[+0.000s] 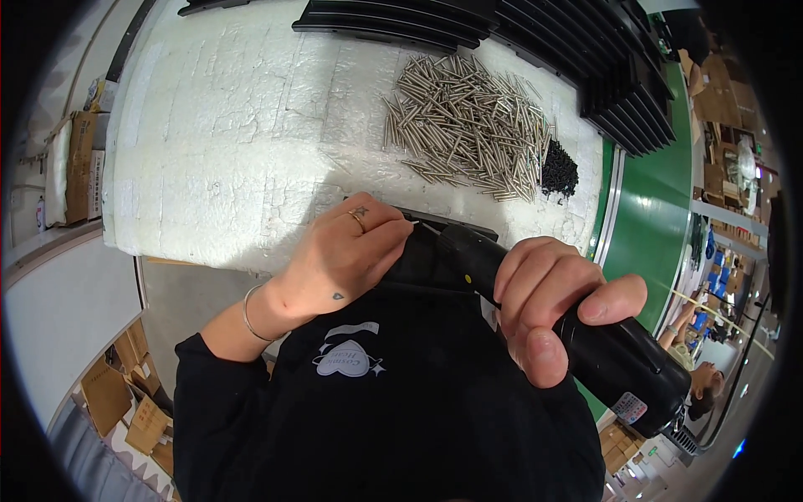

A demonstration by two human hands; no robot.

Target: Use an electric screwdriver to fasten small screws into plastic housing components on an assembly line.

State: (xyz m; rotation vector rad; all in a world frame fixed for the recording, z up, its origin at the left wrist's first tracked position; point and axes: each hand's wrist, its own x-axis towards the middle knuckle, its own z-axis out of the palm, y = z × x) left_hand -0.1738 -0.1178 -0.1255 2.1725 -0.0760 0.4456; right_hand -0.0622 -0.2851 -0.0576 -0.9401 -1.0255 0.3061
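Note:
My right hand (556,305) is wrapped round a black electric screwdriver (477,263), which slants from lower right up toward my left fingers. Its thin bit points at the fingertips of my left hand (355,251), which are pinched together. A tiny bright tip shows between fingertips and bit, too small to name. Beneath both hands lies a black panel (431,263), partly hidden by them and resting near the table's front edge. Just beyond is a loose heap of silver metal pins (468,121). Small black screws or similar bits (559,170) form a pile at its right.
White foam-like sheeting (226,125) covers the table. Black ribbed or stacked panels (393,21) stand along the far side, with more black panels (631,109) at far right. Beyond the right edge is a green surface (648,217). Cardboard boxes (146,422) sit lower left; another person (707,389) is at right.

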